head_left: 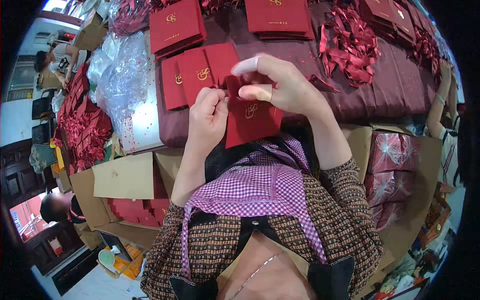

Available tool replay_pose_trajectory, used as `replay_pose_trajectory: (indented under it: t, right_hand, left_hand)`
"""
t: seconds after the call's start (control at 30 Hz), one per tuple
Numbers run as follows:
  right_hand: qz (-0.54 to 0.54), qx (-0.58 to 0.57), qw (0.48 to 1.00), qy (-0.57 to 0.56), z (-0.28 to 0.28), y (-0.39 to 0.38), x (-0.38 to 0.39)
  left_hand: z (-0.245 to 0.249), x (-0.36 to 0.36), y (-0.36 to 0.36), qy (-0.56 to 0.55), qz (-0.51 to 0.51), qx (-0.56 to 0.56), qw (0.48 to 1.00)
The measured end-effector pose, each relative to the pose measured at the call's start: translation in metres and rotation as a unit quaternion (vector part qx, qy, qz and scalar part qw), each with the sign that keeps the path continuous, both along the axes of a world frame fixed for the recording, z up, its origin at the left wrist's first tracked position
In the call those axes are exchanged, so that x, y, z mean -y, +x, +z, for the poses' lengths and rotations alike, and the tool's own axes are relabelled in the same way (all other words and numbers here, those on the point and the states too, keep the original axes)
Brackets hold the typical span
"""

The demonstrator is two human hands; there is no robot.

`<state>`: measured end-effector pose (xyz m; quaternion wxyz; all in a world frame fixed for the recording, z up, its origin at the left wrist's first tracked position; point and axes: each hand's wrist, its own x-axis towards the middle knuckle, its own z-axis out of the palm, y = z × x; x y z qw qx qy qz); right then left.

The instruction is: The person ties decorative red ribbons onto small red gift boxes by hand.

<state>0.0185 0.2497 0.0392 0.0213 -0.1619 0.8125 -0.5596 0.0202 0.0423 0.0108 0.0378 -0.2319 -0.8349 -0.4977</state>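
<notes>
A red card or pouch with a gold monogram (254, 122) hangs upright between my hands, over the near edge of the cloth-covered table (300, 75). My left hand (207, 114) is closed in a pinch at its upper left edge; the small thing between those fingers is hidden. At the top of the card my right hand (280, 82) has thumb and index finger apart, slightly blurred, with pale wraps on fingertips. Just behind lie overlapping red cards (197, 72) with gold monograms, partly covered by my hands.
Stacks of red cards (177, 25) and a heap of red ribbons (350, 45) lie on the table. Clear plastic (122, 70) is at left. Open cartons (125, 177) and wrapped red packs (392, 170) flank me. Other people (70, 57) are at both sides.
</notes>
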Motion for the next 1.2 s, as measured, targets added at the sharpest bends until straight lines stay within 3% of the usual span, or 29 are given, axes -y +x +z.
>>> replay_pose_trajectory:
  t: [0.07, 0.13, 0.2, 0.27, 0.33, 0.37, 0.4, 0.43, 0.5, 0.53, 0.57, 0.63, 0.77, 0.87, 0.93, 1.03, 1.1, 1.2]
  right_hand:
    - [0.018, -0.266, 0.963, 0.046, -0.010, -0.007, 0.005]
    - [0.041, -0.208, 0.975, 0.073, -0.007, -0.006, 0.005]
    - [0.035, -0.300, 0.945, 0.129, -0.008, -0.011, 0.003]
    - [0.064, -0.288, 0.947, 0.124, -0.007, -0.011, 0.002]
    - [0.092, -0.274, 0.950, 0.119, -0.006, -0.011, -0.001]
    - [0.096, -0.263, 0.952, 0.123, -0.005, -0.011, -0.004]
    - [0.099, -0.251, 0.954, 0.128, -0.004, -0.011, -0.008]
    - [0.084, -0.252, 0.957, 0.119, -0.007, -0.012, -0.011]
    - [0.074, -0.242, 0.960, 0.118, -0.007, -0.014, -0.014]
    - [0.063, -0.233, 0.963, 0.117, -0.008, -0.015, -0.014]
    - [0.057, -0.219, 0.966, 0.126, -0.009, -0.016, -0.014]
    - [0.047, -0.205, 0.970, 0.120, -0.016, -0.021, -0.013]
    - [0.031, -0.171, 0.979, 0.107, -0.023, -0.030, -0.009]
    - [0.048, -0.175, 0.978, 0.106, -0.036, -0.040, -0.007]
    - [0.048, -0.181, 0.976, 0.110, -0.038, -0.039, -0.007]
    - [-0.014, -0.116, 0.993, 0.022, -0.040, -0.032, -0.011]
    - [-0.050, -0.159, 0.985, 0.042, -0.043, -0.024, -0.030]
    - [-0.009, -0.081, 0.991, 0.111, -0.042, 0.004, -0.060]
  left_hand:
    - [-0.003, -0.004, -0.003, 0.004, -0.026, -0.087, 0.996]
    - [0.001, -0.003, -0.002, -0.032, -0.013, -0.050, 0.998]
    - [0.000, -0.004, -0.002, -0.013, -0.026, -0.038, 0.999]
    - [-0.004, -0.002, -0.002, -0.009, -0.019, -0.039, 0.999]
    - [-0.006, 0.003, -0.002, 0.093, 0.035, 0.107, 0.989]
    - [-0.015, 0.016, -0.013, 0.135, 0.069, 0.112, 0.982]
    - [-0.002, 0.024, -0.017, 0.208, 0.115, 0.185, 0.953]
    - [-0.008, 0.034, -0.028, 0.323, 0.121, 0.180, 0.921]
    - [-0.011, 0.051, -0.041, 0.325, 0.148, 0.141, 0.923]
    - [-0.011, 0.059, -0.045, 0.221, 0.185, 0.096, 0.953]
    - [-0.014, 0.060, -0.044, 0.221, 0.185, 0.095, 0.953]
    - [0.000, 0.050, -0.035, 0.012, 0.253, -0.128, 0.959]
    - [0.018, 0.034, 0.002, -0.075, 0.075, -0.092, 0.990]
    - [0.010, 0.022, 0.007, -0.162, 0.021, -0.092, 0.982]
    - [-0.003, 0.020, 0.005, -0.148, 0.019, -0.087, 0.985]
    - [-0.013, 0.021, -0.001, -0.147, 0.047, -0.045, 0.987]
    - [-0.012, 0.023, -0.002, -0.121, 0.064, -0.012, 0.991]
    - [-0.014, 0.029, -0.007, -0.096, 0.091, 0.028, 0.991]
